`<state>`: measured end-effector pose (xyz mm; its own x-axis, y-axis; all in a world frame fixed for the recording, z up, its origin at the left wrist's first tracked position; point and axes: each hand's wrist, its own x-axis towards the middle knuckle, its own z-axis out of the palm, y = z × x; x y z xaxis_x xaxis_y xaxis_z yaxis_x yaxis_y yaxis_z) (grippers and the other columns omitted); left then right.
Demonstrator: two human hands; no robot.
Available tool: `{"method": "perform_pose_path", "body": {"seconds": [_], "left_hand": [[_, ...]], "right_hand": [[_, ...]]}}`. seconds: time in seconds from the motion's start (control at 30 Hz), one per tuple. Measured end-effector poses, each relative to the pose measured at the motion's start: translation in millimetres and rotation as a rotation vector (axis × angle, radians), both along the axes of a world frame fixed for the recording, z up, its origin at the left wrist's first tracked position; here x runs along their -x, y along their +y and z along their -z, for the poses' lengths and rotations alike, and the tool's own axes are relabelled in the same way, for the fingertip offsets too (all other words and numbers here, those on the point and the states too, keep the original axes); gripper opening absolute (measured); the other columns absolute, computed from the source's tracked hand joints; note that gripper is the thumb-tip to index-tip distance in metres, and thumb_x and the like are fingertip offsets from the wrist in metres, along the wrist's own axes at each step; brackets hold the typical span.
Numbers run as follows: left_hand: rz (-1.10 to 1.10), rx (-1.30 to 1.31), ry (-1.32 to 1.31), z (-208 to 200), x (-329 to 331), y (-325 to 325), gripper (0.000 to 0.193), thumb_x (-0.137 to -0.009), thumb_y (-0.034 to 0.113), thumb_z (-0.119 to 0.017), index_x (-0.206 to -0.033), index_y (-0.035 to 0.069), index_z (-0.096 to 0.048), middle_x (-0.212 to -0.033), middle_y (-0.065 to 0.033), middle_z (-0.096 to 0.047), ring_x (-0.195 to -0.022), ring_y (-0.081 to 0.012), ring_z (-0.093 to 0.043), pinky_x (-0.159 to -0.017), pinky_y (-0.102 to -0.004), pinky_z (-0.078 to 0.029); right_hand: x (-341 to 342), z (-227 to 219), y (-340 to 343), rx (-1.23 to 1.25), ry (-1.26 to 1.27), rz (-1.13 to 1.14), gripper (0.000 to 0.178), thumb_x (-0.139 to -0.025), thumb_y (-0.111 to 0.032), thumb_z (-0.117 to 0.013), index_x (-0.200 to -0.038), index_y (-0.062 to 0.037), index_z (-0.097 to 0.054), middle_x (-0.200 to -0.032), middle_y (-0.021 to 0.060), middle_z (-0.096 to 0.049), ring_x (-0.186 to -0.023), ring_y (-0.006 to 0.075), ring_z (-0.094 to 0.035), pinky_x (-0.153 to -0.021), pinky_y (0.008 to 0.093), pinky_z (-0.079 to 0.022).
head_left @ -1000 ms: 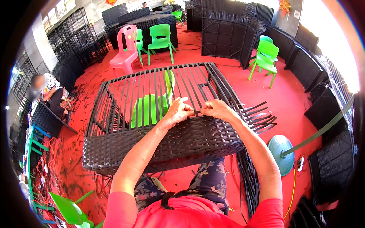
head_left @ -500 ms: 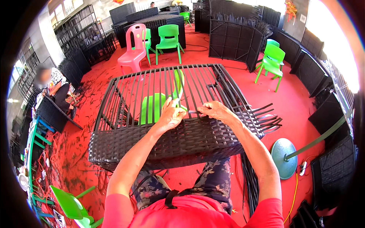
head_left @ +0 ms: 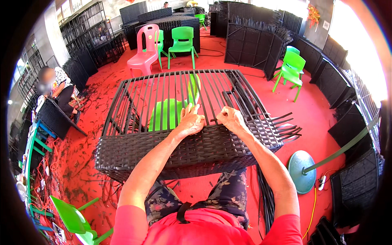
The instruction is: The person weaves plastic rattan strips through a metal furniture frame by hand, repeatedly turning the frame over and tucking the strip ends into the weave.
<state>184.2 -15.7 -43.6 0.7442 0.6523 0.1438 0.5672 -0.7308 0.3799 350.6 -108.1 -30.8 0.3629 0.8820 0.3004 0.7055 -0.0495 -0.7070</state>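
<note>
In front of me, over my lap, stands a black frame with bare parallel slats (head_left: 143, 96) across its top. Dark flat strips are woven over its near side and front edge (head_left: 134, 153). My right hand (head_left: 231, 119) pinches a dark flat weaving strip (head_left: 212, 120) at the upper edge of the weave. Across the slats, my left hand (head_left: 190, 121) lies with its fingers bent against them; whether it grips the strip too is hidden. Loose strip ends (head_left: 288, 130) stick out at the frame's right side.
A bundle of black strips (head_left: 266, 200) hangs beside my right leg. Green chairs (head_left: 181, 43) and a pink chair (head_left: 145, 57) stand beyond the frame. To the right is a round blue-green stand base (head_left: 302, 171). Another person (head_left: 61, 87) sits at the left.
Both hands remain at the weave's edge. My left hand has shifted slightly right, its fingers moving over the slats. My right hand has turned and closed more tightly; less strip shows between them.
</note>
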Motion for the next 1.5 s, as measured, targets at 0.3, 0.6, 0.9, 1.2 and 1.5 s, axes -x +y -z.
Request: {"method": "perform_pose_path", "body": {"seconds": [0.3,0.6,0.9,1.2,1.5], "left_hand": [[0.009,0.187,-0.105,-5,5,8,0.022,-0.071,0.030,-0.062,-0.088,0.019,-0.069,-0.137,-0.0152,-0.030,-0.128,-0.0357,-0.017,-0.104,-0.0442,-0.011],[-0.007,0.406,-0.587,-32,42,-6,0.018,-0.074,0.019,-0.062,-0.079,0.002,-0.065,-0.126,-0.0157,-0.040,-0.113,-0.0243,-0.040,-0.091,-0.0355,-0.035],[-0.071,0.059,-0.176,-23,60,3,0.020,-0.081,0.027,-0.056,-0.094,0.016,-0.067,-0.134,-0.0200,-0.033,-0.129,-0.0397,-0.016,-0.103,-0.0481,-0.017],[0.069,0.371,-0.291,-29,60,20,0.025,-0.073,0.029,-0.066,-0.082,0.006,-0.067,-0.134,-0.0194,-0.033,-0.123,-0.0308,-0.030,-0.099,-0.0398,-0.024],[-0.087,0.667,-0.641,-37,102,9,0.020,-0.078,0.022,-0.063,-0.081,0.003,-0.065,-0.123,-0.0149,-0.044,-0.102,-0.0141,-0.047,-0.088,-0.0296,-0.036]], "right_hand": [[9,-14,-6,0.167,0.051,-0.085,0.022,-0.076,-0.027,-0.058,-0.075,-0.0051,-0.060,-0.069,0.0123,-0.061,-0.067,0.0261,-0.060,-0.061,0.0344,-0.046],[27,-23,5,0.107,0.011,-0.332,0.022,-0.082,-0.023,-0.054,-0.094,-0.0072,-0.063,-0.081,0.0144,-0.063,-0.079,0.0273,-0.062,-0.069,0.0343,-0.046],[35,-26,9,0.210,0.198,-0.394,0.023,-0.073,-0.023,-0.055,-0.070,-0.0010,-0.060,-0.059,0.0078,-0.056,-0.054,0.0135,-0.052,-0.052,0.0315,-0.039],[43,-27,11,0.215,0.081,-0.363,0.024,-0.075,-0.026,-0.056,-0.082,-0.0041,-0.062,-0.064,0.0135,-0.058,-0.060,0.0195,-0.057,-0.058,0.0326,-0.042],[69,-23,29,0.041,0.080,-0.482,0.025,-0.083,-0.028,-0.054,-0.093,-0.0082,-0.064,-0.068,0.0109,-0.061,-0.062,0.0167,-0.059,-0.059,0.0323,-0.046]]}}
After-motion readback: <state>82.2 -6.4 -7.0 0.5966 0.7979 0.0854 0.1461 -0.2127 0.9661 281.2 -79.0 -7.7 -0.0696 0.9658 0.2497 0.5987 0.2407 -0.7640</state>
